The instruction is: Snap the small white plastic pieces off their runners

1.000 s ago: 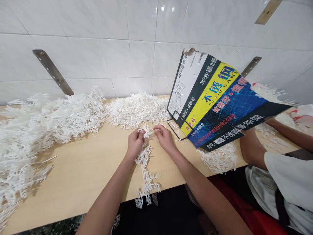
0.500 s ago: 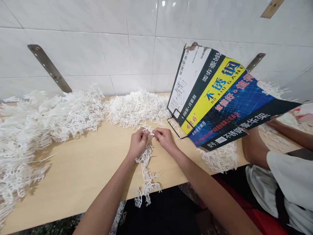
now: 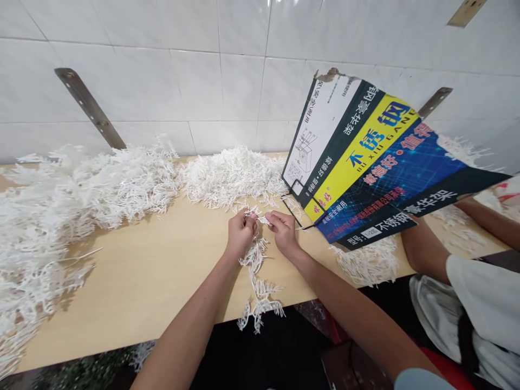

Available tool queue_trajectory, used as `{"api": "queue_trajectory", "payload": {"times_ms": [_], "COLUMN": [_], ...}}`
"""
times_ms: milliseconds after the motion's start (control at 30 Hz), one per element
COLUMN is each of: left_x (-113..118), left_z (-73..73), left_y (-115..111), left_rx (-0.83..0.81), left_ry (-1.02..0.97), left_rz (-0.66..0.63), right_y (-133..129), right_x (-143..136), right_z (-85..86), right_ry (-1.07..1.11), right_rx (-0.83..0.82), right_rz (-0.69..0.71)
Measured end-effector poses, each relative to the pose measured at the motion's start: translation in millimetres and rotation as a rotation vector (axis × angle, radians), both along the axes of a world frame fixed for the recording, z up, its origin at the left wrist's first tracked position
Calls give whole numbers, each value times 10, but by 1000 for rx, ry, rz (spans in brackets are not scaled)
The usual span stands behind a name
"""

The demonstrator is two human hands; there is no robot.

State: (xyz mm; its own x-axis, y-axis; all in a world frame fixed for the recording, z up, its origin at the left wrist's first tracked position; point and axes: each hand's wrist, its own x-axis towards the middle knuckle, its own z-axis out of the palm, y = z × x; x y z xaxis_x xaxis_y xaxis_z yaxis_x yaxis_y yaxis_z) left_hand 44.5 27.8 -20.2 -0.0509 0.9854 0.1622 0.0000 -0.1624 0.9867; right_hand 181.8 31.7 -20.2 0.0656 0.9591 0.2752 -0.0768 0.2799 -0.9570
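My left hand point(image 3: 242, 234) is closed around the upper end of a white branched plastic strand point(image 3: 257, 260). The strand trails down across the table, and its lower tip hangs past the front edge. Just to the right, my right hand point(image 3: 283, 232) pinches white prongs at the same upper end, thumb against fingers. A narrow gap with white bits separates the two hands. Right behind them lies a pile of small white plastic pieces point(image 3: 233, 176). What exactly sits between the fingertips is partly hidden.
A large heap of white branched strands point(image 3: 117, 184) covers the left of the wooden table point(image 3: 162, 281). A printed cardboard panel point(image 3: 365, 157) stands on the right with a thin black frame at its base. Beyond it, another person's arm point(image 3: 424, 244) rests near more white pieces point(image 3: 369, 262).
The view has shifted slightly, so most things sit a little farther right. Both hands keep their grip on the strand, with the gap between them slightly wider.
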Motion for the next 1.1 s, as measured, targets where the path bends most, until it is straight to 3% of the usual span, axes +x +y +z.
{"api": "queue_trajectory", "payload": {"times_ms": [200, 333, 433, 633, 767, 900, 967, 1100], "left_x": [-25, -33, -43, -78, -117, -159, -165, -128], "left_z": [-31, -5, 65, 228, 274, 273, 266, 242], "left_y": [17, 4, -23, -36, -35, -93, -123, -106], "left_rx": [-17, 3, -10, -113, -148, -188, -181, -102], "left_ry": [-31, -17, -9, -56, -92, -113, -123, -163], "left_rz": [-6, -120, -211, -266, -370, -428, -411, -205], "right_y": [9, 69, 112, 92, 93, 193, 232, 184], "right_x": [-28, -28, -26, -22, -19, -2, -7, -44], "right_z": [32, 22, 40, 84, 21, -2, 15, 70], "right_ry": [103, 203, 162, -13, -31, 234, 313, 5], "right_rx": [-73, -136, -120, -45, -111, -179, -189, -118], "right_rz": [33, 45, 64, 65, -4, -178, -202, -89]}}
